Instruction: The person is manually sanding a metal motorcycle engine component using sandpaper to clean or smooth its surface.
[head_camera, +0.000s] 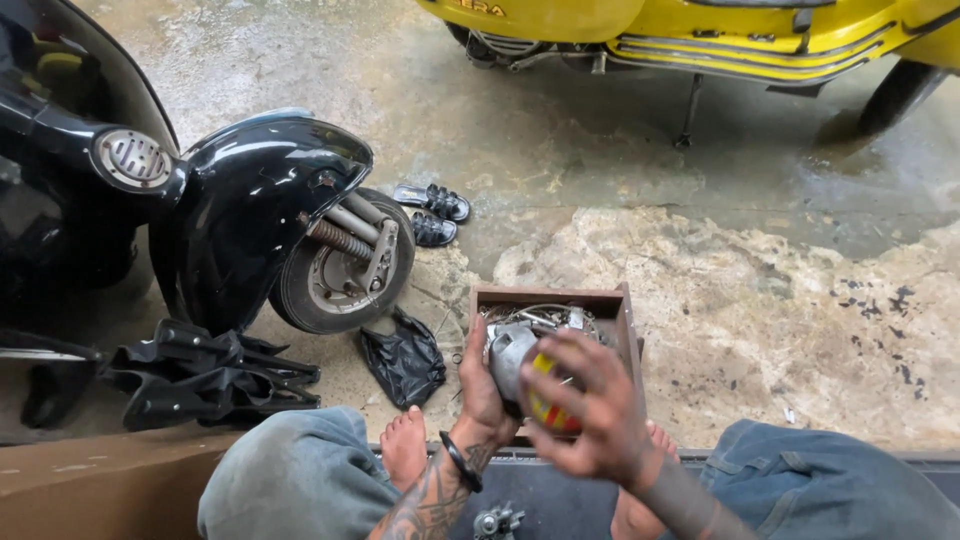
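**Metal part held in both hands over the parts box**

Metal part (512, 358), grey and rounded with a yellow-and-red patch on its near side, sits between two hands above a wooden box (618, 310).

Largest first: two scooters, one black (230, 210) at the left with its front wheel (345, 265) turned this way, one yellow (700, 30) across the top. Then one pile of black panels (205, 375), one wooden box of loose hardware, one black plastic bag (405, 362), two black sandals (435, 213) and one small metal fitting (497, 521) between the knees.

The left hand (480, 390), tattooed forearm rising from below and a black band at the wrist, clasps the part's left side. The right hand (595, 415) arches over its front, fingers (585, 355) spread and curled around the coloured patch, gripping it.
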